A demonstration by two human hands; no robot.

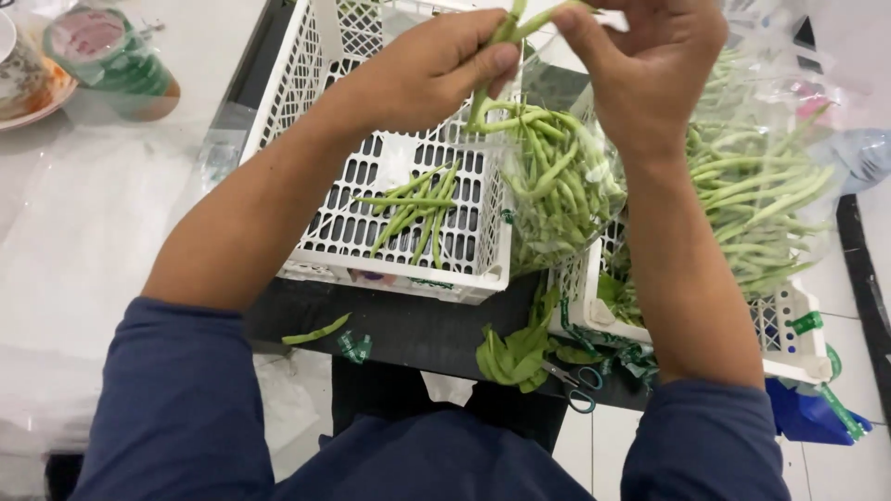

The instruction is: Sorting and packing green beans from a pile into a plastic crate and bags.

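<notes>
Item: green beans, long axis steeply upright above the white crate; we pinched them in our left hand, right hand gripping their tips alongside.

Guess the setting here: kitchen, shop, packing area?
Likely a produce sorting or packing spot: white plastic crates of green beans, a clear bag of beans, and scissors among leaf scraps on a dark table.
</notes>
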